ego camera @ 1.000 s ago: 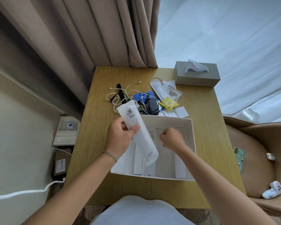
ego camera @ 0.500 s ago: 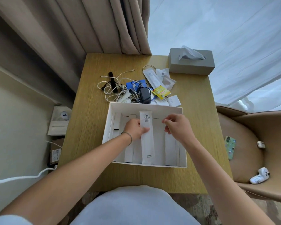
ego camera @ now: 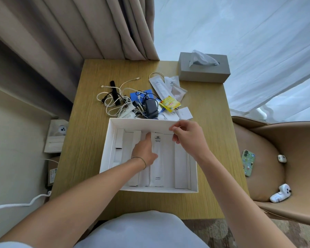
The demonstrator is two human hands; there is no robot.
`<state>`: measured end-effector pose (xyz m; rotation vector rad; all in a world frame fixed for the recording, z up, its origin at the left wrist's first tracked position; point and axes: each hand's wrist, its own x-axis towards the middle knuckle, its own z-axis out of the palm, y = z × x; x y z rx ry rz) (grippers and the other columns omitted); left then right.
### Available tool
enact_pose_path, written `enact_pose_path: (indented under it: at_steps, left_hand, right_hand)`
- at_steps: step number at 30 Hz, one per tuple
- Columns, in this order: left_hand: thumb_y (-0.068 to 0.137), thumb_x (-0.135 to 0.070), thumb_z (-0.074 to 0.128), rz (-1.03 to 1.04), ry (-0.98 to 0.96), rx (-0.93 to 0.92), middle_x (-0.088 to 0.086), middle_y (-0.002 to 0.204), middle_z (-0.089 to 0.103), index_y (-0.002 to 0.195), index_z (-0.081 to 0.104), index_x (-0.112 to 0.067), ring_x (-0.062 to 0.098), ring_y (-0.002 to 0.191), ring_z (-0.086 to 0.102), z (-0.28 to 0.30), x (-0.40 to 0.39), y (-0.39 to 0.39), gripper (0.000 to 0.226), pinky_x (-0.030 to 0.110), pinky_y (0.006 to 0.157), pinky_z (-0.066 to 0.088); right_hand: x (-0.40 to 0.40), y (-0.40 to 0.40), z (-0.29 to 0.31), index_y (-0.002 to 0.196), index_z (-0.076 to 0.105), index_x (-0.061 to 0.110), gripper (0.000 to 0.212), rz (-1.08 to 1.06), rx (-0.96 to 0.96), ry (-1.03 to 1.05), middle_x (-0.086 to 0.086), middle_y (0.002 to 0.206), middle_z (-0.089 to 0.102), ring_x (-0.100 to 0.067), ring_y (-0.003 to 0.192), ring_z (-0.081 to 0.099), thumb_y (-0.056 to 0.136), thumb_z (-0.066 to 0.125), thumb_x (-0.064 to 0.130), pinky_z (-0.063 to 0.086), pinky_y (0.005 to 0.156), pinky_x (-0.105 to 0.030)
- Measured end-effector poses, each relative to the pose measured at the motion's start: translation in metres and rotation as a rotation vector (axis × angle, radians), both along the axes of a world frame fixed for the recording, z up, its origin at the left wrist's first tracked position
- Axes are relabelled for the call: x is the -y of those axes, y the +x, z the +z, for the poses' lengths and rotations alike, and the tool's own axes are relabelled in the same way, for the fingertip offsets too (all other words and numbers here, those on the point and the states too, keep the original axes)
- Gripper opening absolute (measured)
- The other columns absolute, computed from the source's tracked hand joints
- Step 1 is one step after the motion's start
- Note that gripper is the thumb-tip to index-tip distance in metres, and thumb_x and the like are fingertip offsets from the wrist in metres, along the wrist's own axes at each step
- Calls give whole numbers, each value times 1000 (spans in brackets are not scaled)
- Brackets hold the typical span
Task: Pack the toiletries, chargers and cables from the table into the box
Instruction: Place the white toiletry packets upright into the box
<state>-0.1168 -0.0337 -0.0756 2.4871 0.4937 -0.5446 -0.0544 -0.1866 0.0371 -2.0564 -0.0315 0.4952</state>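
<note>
Lifted right hand (ego camera: 190, 138) now hides box (ego camera: 113, 136) rim; left fingers (ego camera: 148, 137) partly hidden behind packet (ego camera: 157, 158)

The left hand (ego camera: 145, 150) covers part of the long white packet (ego camera: 157, 163) in the box (ego camera: 113, 133), and the print on the packet is too small to read. The far box wall hides the near end of the pile of cables (ego camera: 115, 102). The right hand (ego camera: 190, 138) hides the box's far right corner.
</note>
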Motion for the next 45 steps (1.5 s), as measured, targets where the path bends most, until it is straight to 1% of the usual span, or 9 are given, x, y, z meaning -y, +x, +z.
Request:
enact_pose_path:
  at_steps: [5,12,17,21,24,33,38,42,45]
  left_hand:
    - [91,-35,61,-74,55,38,8,99,69,150,22,-22,29,87,67,26,-9,-2,71,39,72,55]
    - [89,-31,58,-75,13,415,-19,65,54,114,64,-33,4,66,55,89,-29,7,26,25,58,45]
    - [89,-22,61,-15,-55,550,-19,79,61,111,66,-28,6,83,60,117,-50,48,23,28,72,50]
    - [90,-18,59,-21,-34,536,-13,89,66,111,66,-25,11,89,61,121,-68,75,23,33,77,52]
    - [90,-17,57,-32,-29,486,-10,92,68,109,66,-25,11,93,62,117,-78,88,23,35,79,52]
    - [90,-10,58,-66,-23,483,-16,91,68,104,69,-24,1,88,62,105,-93,93,23,28,79,53]
    - [91,-12,57,-57,-22,435,-17,89,68,105,68,-28,2,86,62,96,-98,105,23,30,76,53]
    - [90,-13,57,-44,-51,392,-16,82,67,101,68,-30,2,80,61,83,-92,125,22,32,73,53]
    - [90,-12,58,1,-109,365,-15,83,68,97,70,-27,2,79,63,72,-85,148,21,30,75,54]
  right_hand:
    - [-10,41,10,85,75,13,15,-21,46,18,-6,61,70,-15,57,60,92,61,14,56,71,-44]
    - [-36,121,3,82,75,16,17,-15,108,-19,-2,64,71,-7,52,62,91,60,12,58,63,-39]
    - [-63,173,-19,82,74,22,19,62,113,-167,6,69,73,-11,70,71,89,57,16,57,65,-32]
    - [-85,204,-47,100,77,20,28,131,104,-326,1,102,77,-20,94,69,85,53,15,58,82,-37]
    - [-100,217,-68,126,65,19,43,198,122,-450,-5,126,67,-26,110,63,85,55,12,48,77,-31]
    - [-118,221,-107,136,40,15,63,286,149,-747,-20,130,53,-37,116,54,80,68,14,50,86,-42]
    - [-116,232,-108,134,48,18,56,122,114,-592,-11,113,67,-34,107,63,81,66,18,51,78,-40]
    - [-110,244,-95,82,74,10,9,57,29,-427,-7,79,71,-28,79,70,76,68,15,57,66,-37]
    - [-94,254,-82,81,78,9,8,2,-73,-174,-6,80,73,-21,74,68,77,72,14,55,60,-32]
